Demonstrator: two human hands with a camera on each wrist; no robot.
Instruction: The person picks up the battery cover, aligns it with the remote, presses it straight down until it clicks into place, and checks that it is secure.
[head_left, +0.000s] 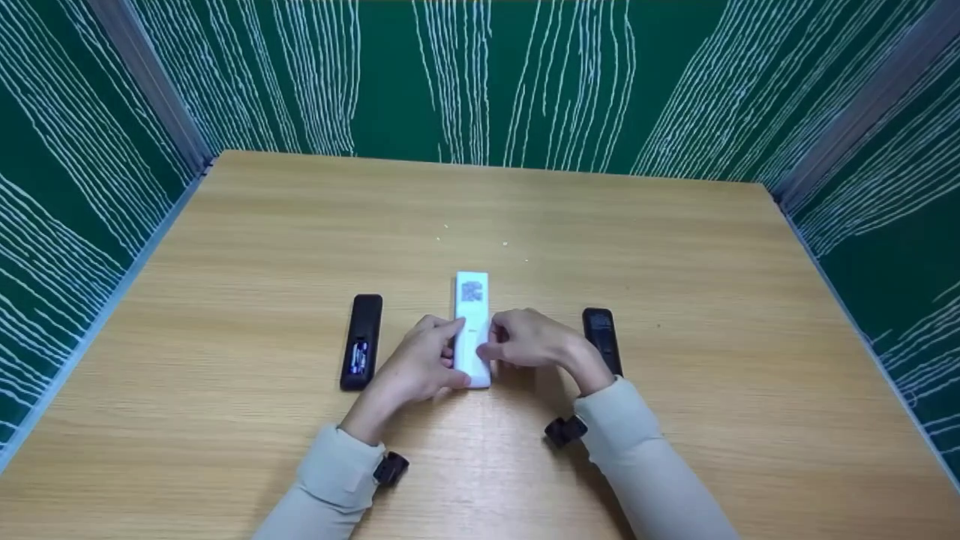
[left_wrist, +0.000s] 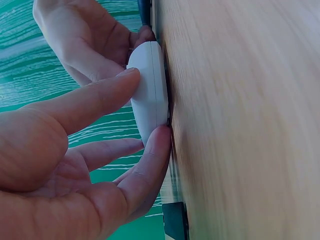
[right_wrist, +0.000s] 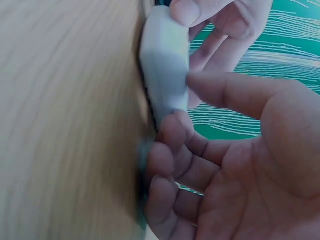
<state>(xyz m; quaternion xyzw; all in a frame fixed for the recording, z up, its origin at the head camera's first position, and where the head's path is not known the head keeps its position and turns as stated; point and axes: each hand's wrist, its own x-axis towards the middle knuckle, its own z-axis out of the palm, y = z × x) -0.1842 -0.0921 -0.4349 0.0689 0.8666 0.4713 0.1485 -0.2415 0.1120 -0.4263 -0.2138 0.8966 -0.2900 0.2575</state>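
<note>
A white remote control (head_left: 472,304) with a square printed code on its upper face lies on the table between both hands. My left hand (head_left: 421,360) holds it from the left, and in the left wrist view the thumb (left_wrist: 107,95) lies on its upper face with a finger (left_wrist: 157,145) at its lower edge. From the right, my right hand (head_left: 534,339) grips the lower part of the same remote. The right wrist view shows the thumb (right_wrist: 225,90) on the upper face and curled fingers (right_wrist: 172,132) against the side.
To the left lies a black remote (head_left: 364,330) with its battery bay uncovered and shiny batteries (head_left: 359,357) inside. Another black remote (head_left: 601,334) lies at the right, partly behind the right wrist. Small white specks dot the wooden table (head_left: 480,202). Green, white-streaked curtains (head_left: 390,90) border it.
</note>
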